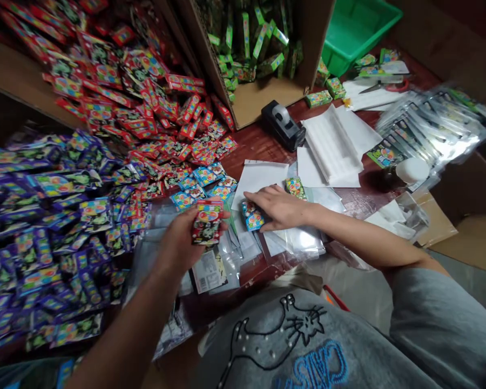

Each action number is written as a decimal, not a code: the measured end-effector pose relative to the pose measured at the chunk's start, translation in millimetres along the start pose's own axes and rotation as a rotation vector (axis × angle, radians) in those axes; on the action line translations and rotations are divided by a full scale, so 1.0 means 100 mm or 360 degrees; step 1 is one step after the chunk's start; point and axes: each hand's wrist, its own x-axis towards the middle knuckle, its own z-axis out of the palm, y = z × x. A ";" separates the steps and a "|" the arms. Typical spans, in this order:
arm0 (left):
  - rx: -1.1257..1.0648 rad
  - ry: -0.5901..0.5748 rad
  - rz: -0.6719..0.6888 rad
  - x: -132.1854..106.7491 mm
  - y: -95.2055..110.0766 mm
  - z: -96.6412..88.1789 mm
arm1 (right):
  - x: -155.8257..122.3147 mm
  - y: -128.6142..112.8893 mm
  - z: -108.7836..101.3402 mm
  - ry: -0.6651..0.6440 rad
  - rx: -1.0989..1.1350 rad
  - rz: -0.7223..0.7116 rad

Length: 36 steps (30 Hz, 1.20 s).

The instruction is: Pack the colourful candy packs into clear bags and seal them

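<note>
My left hand (182, 240) is closed around a small red box (207, 220) with a colourful print, held just above the table's near edge. My right hand (277, 207) lies over a small blue box (252, 216) on clear plastic sleeves (299, 240), fingers curled on it. A green box (295, 187) lies just beyond my right hand. Next to it is a white sheet (258, 175).
Heaps of purple boxes (44, 216) at left, red boxes (137, 97) behind, a few blue ones (204, 181) near centre. A carton of green boxes (255, 43), a black tape dispenser (282, 124), white foam sheets (332, 146), a green bin (356, 27), scissors (384, 85) and bagged packs (433, 124) lie beyond.
</note>
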 end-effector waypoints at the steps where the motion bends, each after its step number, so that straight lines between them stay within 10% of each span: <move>1: -0.0160 0.0038 -0.0106 -0.01 -0.03 0.14 | 0.01 -0.02 0.03 0.0002 0.0009 -0.0015; 7: -0.0085 0.0282 0.0223 -0.06 -0.12 0.54 | -0.19 -0.01 -0.06 0.0404 0.0153 -0.0012; 13: 0.0994 0.0478 0.0817 0.01 -0.02 0.75 | -0.53 0.29 -0.16 0.0138 -0.0108 0.0278; 17: 0.1718 0.0148 0.1262 0.38 0.16 0.66 | -0.53 0.40 -0.09 0.0059 -0.0168 0.0268; 22: 0.2212 -0.0446 0.1390 0.86 0.36 0.29 | -0.39 0.46 -0.01 0.0057 -0.0141 0.0180; 29: 0.2406 0.0503 0.0614 0.75 0.55 -0.81 | -0.68 0.58 -0.16 0.0247 -0.0082 0.0264; 34: 0.2120 0.0506 0.0629 0.87 0.38 -1.40 | -0.91 0.59 -0.31 0.0099 -0.0069 0.0383; 36: 0.1708 0.0222 0.0783 0.89 0.38 -1.47 | -0.94 0.55 -0.33 0.0065 -0.0064 0.0401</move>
